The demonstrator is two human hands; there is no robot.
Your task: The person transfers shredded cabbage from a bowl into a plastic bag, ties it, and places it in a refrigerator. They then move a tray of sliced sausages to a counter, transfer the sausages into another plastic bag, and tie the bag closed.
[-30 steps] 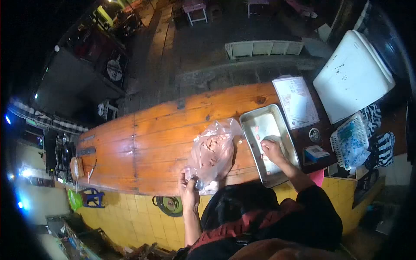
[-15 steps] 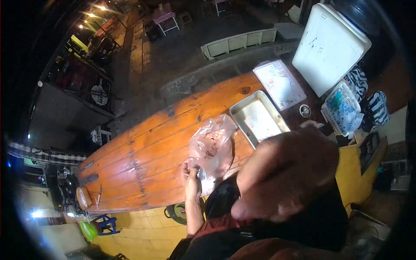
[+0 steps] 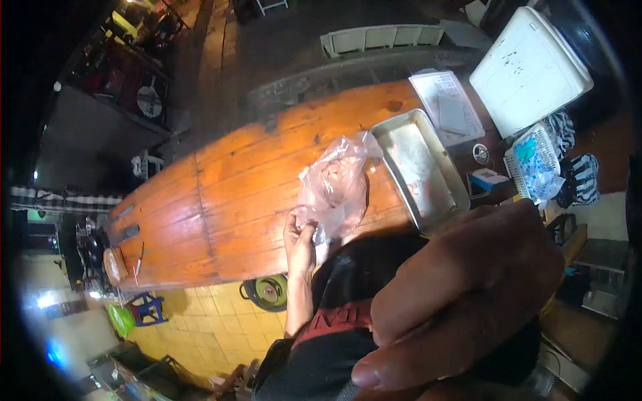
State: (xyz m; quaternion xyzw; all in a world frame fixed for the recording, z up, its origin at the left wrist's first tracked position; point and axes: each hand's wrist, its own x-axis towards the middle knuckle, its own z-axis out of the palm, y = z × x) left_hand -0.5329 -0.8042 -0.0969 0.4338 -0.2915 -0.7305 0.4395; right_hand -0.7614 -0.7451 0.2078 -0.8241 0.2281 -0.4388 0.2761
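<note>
A clear plastic bag [image 3: 338, 180] with pale pinkish pieces in it lies on the orange wooden table [image 3: 234, 200]. My left hand [image 3: 299, 242] pinches the bag's near left edge. Large and close to the camera, my right hand [image 3: 461, 287] hangs at the lower right over my dark clothing, its fingers partly bent and apart with nothing visible between them. Right of the bag, a metal tray [image 3: 421, 167] holds a few small pink bits. One small piece sits on the wood between bag and tray.
Printed sheets [image 3: 449, 107], a white container [image 3: 531, 70], a white basket of blue items [image 3: 533, 160] and a round tin [image 3: 480, 154] stand at the right. Below the table's near edge are a green pot [image 3: 269, 293] and a blue stool [image 3: 147, 309] on yellow tiles.
The view has shifted, so the tray and bag sit higher in it. My right hand has moved down and back, its fingers now more spread. My left hand keeps its pinch on the bag.
</note>
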